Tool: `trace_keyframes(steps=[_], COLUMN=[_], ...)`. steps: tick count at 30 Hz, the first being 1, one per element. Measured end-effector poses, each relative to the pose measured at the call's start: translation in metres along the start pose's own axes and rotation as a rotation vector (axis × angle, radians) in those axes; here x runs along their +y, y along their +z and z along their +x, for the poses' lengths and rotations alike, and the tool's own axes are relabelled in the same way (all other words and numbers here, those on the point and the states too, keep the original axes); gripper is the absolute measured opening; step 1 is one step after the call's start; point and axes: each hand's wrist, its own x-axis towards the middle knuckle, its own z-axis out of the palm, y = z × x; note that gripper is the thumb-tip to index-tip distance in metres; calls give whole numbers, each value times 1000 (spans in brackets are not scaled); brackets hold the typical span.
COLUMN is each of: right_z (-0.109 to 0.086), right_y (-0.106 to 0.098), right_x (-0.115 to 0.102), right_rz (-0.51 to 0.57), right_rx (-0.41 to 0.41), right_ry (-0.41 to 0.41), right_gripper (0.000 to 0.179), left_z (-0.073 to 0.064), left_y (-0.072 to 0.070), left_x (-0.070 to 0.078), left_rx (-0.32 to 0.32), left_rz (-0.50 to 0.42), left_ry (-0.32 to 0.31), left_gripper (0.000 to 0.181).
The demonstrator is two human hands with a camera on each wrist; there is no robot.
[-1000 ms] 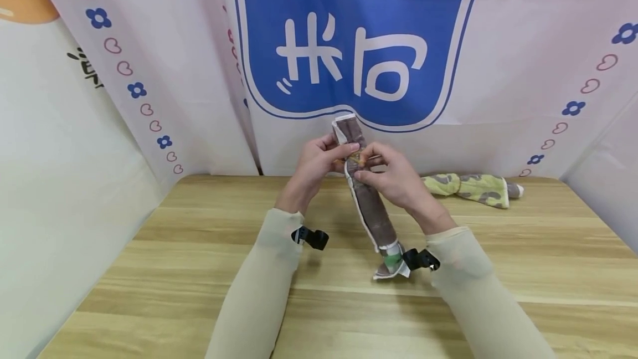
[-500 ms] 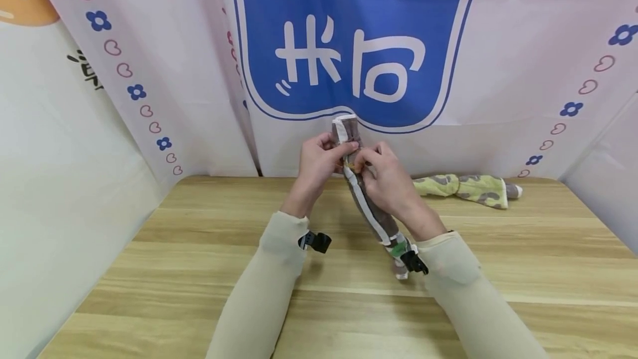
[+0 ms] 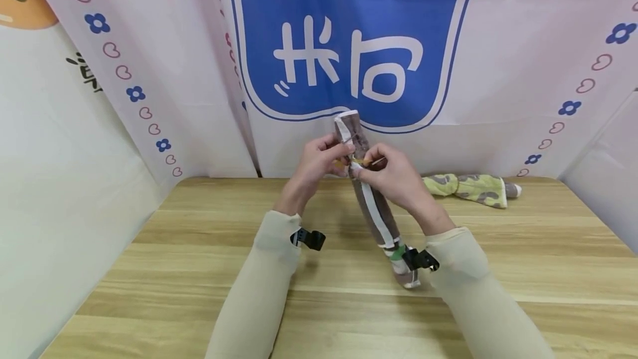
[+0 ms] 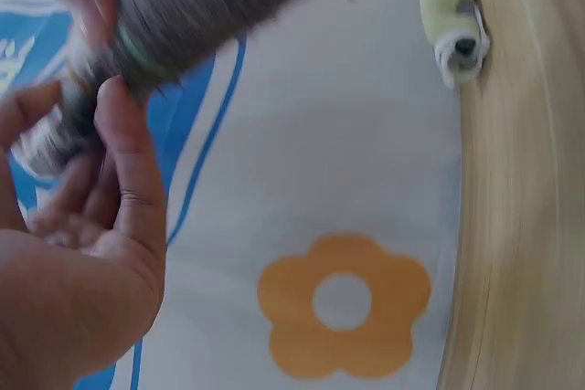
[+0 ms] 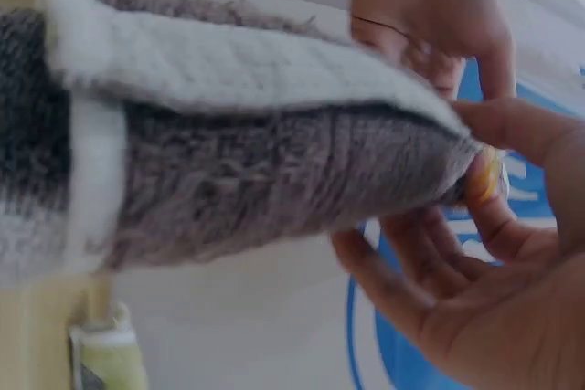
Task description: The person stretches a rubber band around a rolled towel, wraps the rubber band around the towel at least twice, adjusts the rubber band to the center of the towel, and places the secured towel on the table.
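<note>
A brown towel with white edging is rolled into a long tube and hangs at a slant over the table. A thin yellow-orange band, like a rubber band, cinches it near its upper end. My left hand grips the roll from the left just around that waist, thumb across the front. From the right, my right hand pinches the band against the towel between thumb and fingertips; the band also shows between fingers in the right wrist view. Green patches mark the roll's lower end.
A second rolled towel, yellow-green with grey patches and tied at its middle, lies at the back right of the wooden table. A printed cloth backdrop rises just behind the hands.
The rolled towel has turned, so its white edge now faces front, and its lower end has swung right. My right hand moved in, then back slightly right, with the band at its fingertips.
</note>
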Motion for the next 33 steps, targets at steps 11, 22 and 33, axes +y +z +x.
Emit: trace_keyframes(steps=[11, 22, 33], right_z=[4, 4, 1], right_y=[-7, 5, 23], right_x=[7, 5, 4], right_rz=[254, -95, -324], right_rx=[-67, -5, 97], right_ry=[123, -206, -296], right_gripper=[28, 16, 19], left_z=[4, 2, -2], left_y=[-10, 0, 11], left_x=[-11, -3, 4], left_rx=[-51, 89, 231], left_rz=[-109, -27, 115], left_ry=[-25, 10, -12], left_gripper=[38, 25, 23])
